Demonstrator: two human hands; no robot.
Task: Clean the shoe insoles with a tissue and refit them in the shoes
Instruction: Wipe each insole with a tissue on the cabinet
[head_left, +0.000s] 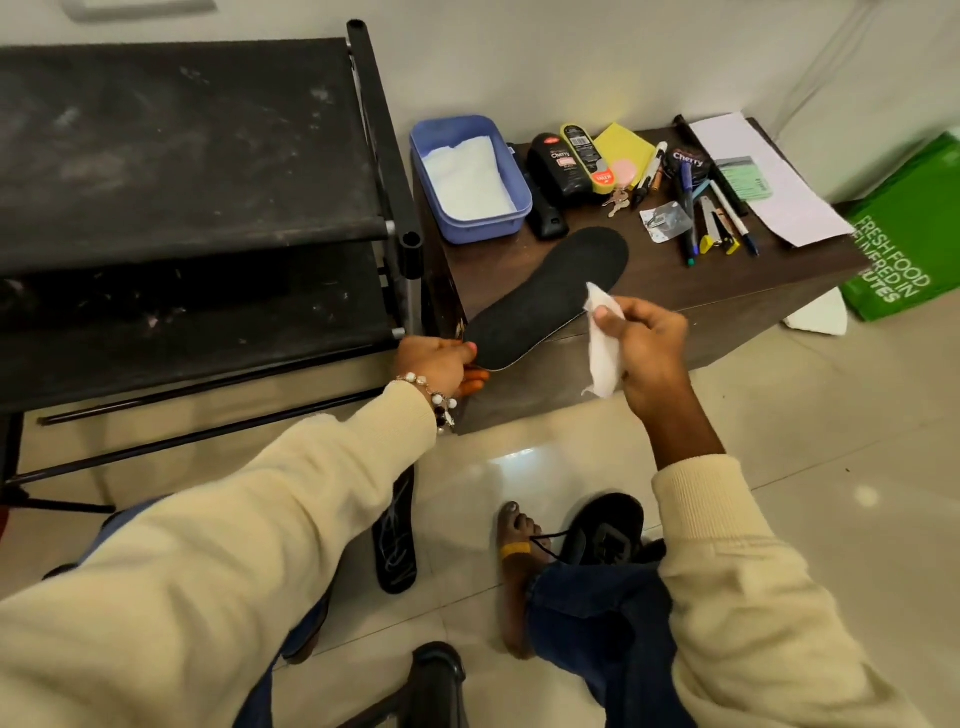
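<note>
I have the left hand (439, 364) pinching the heel end of the black insole (550, 299), which slants up and away from it over the near edge of the brown cabinet (727, 306); the right hand (644, 345) is curled around a folded white tissue (605, 345), thumb on top, sitting just beside the insole's right edge near its middle; whether the tissue actually touches the surface I cannot quite tell from this angle. A second insole (396, 540) lies on the floor below the left forearm, and a black shoe (605, 535) sits below the right wrist, next to a bare foot. My worry is the one-ended grip; if the wipe presses hard toward the toe, the insole will likely flex or twist out of the pinch and drop onto the tiles, dirtying it again; a thin tissue could also tear or shed on the rough fabric; the blue tub (470, 179) holding more tissue stands beyond the insole's tip, within reach.
</note>
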